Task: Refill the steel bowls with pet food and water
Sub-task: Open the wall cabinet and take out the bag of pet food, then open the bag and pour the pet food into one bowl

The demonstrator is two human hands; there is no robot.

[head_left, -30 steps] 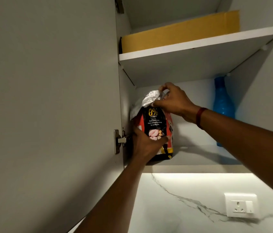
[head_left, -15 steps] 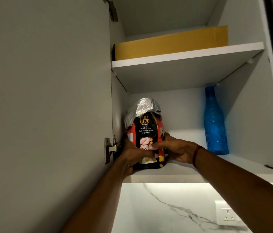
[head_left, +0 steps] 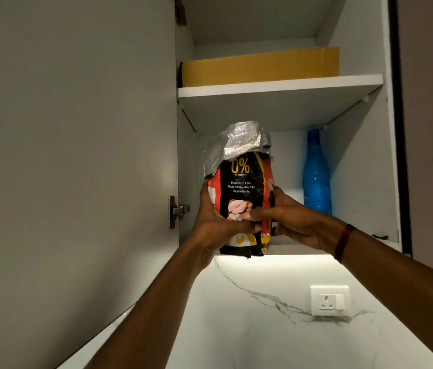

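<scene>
As left hand [head_left: 215, 225] and right hand [head_left: 296, 222] grip it, bag [head_left: 242, 182] overhangs shelf [head_left: 290, 250].

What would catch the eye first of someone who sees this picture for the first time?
The red and black pet food bag with its crumpled silver top stands out most, held between the left hand and the right hand at the front edge of the lower cabinet shelf. Behind it to the right a blue bottle stands upright on that shelf, and a long yellow box lies on the shelf above.
</scene>
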